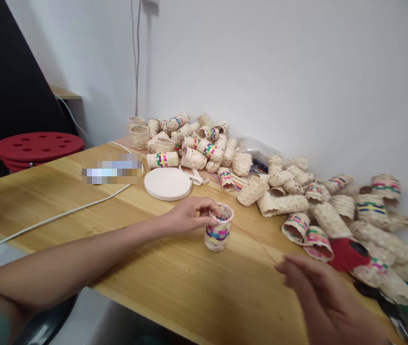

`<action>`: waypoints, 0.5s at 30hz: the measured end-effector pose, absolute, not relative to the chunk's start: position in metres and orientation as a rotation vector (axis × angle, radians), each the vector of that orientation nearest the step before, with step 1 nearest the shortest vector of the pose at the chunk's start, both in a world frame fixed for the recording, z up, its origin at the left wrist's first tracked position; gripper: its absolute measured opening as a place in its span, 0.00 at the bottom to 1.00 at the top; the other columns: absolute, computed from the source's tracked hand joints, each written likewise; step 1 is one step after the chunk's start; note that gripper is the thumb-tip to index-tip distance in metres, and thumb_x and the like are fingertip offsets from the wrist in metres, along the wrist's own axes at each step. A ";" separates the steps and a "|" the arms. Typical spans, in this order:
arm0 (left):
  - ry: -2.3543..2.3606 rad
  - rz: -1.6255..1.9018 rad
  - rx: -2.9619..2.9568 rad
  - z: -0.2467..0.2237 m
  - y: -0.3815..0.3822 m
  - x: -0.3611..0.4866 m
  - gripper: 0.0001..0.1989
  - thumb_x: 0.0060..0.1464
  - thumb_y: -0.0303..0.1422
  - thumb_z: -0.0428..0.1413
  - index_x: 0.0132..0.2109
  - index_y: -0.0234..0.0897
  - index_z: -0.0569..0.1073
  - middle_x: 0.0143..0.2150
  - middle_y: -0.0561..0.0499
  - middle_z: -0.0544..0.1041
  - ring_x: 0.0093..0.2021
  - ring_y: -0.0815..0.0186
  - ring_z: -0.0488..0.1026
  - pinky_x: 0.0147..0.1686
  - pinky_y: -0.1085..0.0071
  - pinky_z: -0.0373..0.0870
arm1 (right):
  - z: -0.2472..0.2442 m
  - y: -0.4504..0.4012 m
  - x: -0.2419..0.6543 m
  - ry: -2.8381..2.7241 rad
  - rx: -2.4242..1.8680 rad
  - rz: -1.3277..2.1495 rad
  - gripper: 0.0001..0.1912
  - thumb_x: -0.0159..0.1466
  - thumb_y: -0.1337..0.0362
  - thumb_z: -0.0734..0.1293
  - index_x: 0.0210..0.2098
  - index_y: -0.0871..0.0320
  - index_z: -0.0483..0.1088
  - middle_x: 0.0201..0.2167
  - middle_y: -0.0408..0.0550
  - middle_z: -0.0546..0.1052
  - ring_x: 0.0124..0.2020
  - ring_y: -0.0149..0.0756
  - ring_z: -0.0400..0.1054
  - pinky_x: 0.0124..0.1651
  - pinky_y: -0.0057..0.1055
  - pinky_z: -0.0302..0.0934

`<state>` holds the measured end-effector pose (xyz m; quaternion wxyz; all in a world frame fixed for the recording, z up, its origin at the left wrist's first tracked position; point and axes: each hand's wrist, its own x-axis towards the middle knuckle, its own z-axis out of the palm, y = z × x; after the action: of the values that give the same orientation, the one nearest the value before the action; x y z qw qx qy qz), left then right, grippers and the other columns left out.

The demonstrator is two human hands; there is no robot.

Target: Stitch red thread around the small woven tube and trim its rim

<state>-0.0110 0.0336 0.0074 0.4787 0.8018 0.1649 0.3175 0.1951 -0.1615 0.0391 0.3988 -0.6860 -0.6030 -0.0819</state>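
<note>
My left hand (198,214) grips the rim of a small woven basket (217,237), thumb outside and fingers at the opening. The basket stands upright on the table, pale with a blue, pink and purple band, and its rim is bound with a pinkish wrapping. From the rim a thin reddish thread (250,235) runs right, over the tabletop, to my right hand (328,299). That hand is raised at the lower right, slightly blurred, its fingertips pressed together where the thread ends. Whether a needle is in them cannot be seen.
Many woven baskets (283,203) lie heaped along the wall. A white roll of tape (168,183) lies beyond my left hand. Scissors (392,311) and a red object (349,254) are at right. A white cable (81,206) crosses the wooden table (175,278); a red stool (38,146) stands left.
</note>
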 end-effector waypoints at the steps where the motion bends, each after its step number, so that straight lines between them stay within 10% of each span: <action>1: 0.396 0.767 1.958 0.008 0.034 -0.011 0.08 0.53 0.33 0.58 0.35 0.30 0.74 0.31 0.50 0.74 0.31 0.70 0.68 0.31 0.77 0.63 | 0.035 -0.150 0.187 -1.582 -1.723 -0.165 0.13 0.64 0.54 0.63 0.36 0.55 0.73 0.28 0.45 0.77 0.27 0.34 0.72 0.28 0.26 0.64; 15: 0.325 0.844 2.061 0.006 0.033 -0.010 0.09 0.55 0.31 0.55 0.34 0.30 0.77 0.33 0.47 0.76 0.34 0.68 0.71 0.36 0.74 0.67 | 0.006 -0.092 0.156 -1.718 -1.588 -0.002 0.09 0.66 0.62 0.61 0.38 0.55 0.73 0.30 0.46 0.74 0.33 0.36 0.66 0.35 0.32 0.58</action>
<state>-0.0105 0.0331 0.0061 0.4308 0.8264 0.1303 0.3385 0.1557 -0.0924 0.0064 0.3903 -0.6249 -0.6761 -0.0009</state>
